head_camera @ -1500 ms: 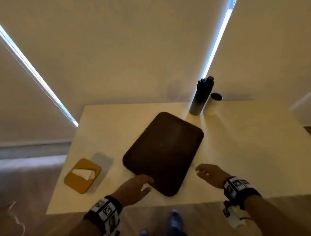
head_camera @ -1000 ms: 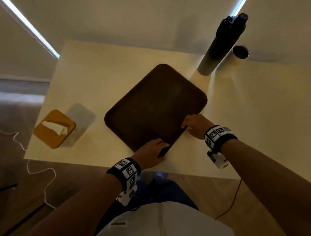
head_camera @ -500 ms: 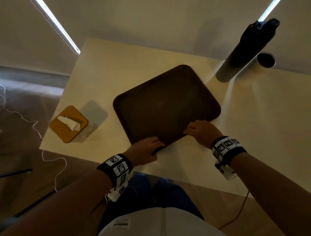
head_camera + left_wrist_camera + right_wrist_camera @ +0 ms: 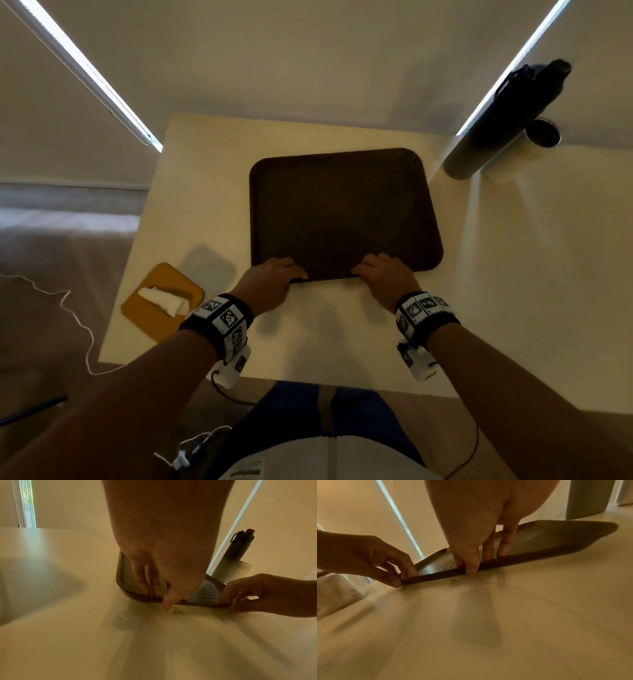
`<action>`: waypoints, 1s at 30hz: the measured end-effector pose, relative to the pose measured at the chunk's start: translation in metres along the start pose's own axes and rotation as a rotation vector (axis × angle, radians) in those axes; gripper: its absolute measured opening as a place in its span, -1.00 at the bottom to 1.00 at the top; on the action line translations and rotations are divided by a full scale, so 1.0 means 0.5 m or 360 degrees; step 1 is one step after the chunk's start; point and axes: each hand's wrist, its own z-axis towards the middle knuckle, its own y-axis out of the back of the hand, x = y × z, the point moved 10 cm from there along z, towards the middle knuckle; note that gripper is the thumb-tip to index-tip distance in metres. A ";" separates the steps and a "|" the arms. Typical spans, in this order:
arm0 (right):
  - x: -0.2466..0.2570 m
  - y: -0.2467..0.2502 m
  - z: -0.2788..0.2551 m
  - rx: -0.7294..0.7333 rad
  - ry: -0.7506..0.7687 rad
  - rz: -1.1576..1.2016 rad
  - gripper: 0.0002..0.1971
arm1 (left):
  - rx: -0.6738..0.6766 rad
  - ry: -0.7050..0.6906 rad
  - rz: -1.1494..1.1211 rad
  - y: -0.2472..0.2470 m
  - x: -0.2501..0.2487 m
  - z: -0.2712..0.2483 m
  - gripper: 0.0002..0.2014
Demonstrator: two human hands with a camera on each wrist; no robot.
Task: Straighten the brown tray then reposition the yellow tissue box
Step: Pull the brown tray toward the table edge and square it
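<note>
Brown tray (image 4: 342,212), just one, lies flat mid-table (image 4: 513,274), its sides lined up with the table edges. Left hand (image 4: 270,286) and right hand (image 4: 385,279) both pinch its near rim. One yellow tissue box (image 4: 161,303) sits near the left table edge. One dark bottle (image 4: 503,120) and one cup (image 4: 527,147) stand far right. Bare tabletop lies on the right.

I see a pale bench (image 4: 342,342) against drawn beige blinds (image 4: 308,51), daylight slits (image 4: 85,73) between them, and grey carpet (image 4: 51,257).

Tissue box (image 4: 161,303) lies left of tray (image 4: 342,212); bottle (image 4: 496,126) behind-right.
</note>
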 end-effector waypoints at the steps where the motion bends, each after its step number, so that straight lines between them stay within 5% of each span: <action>1: 0.004 -0.003 0.010 0.0006 -0.0036 0.0007 -0.61 | -0.0001 0.0005 0.0004 0.008 0.013 0.005 -0.59; 12: -0.010 0.013 0.083 0.0009 -0.0282 0.0046 -0.64 | -0.0082 -0.0012 -0.0025 0.074 0.071 0.067 -0.56; 16: -0.037 0.007 0.078 0.0251 -0.0313 0.0299 -0.62 | -0.0212 -0.0029 -0.0230 0.099 0.083 0.067 -0.65; 20: -0.150 0.077 0.025 -0.0079 -0.0596 0.0461 -0.64 | -0.0553 0.0301 -0.0411 0.149 0.150 0.048 -0.59; 23: -0.278 0.112 -0.039 -0.0431 -0.1053 0.0552 -0.60 | -0.0439 0.0659 -0.0443 0.139 0.207 0.048 -0.50; 27: -0.362 0.081 -0.082 -0.0435 -0.1463 0.0799 -0.55 | -0.0271 0.0836 -0.0514 0.125 0.229 0.060 -0.44; 30: -0.369 0.066 -0.080 -0.0381 -0.1491 0.0834 -0.59 | -0.0285 0.0834 -0.0503 0.132 0.233 0.070 -0.41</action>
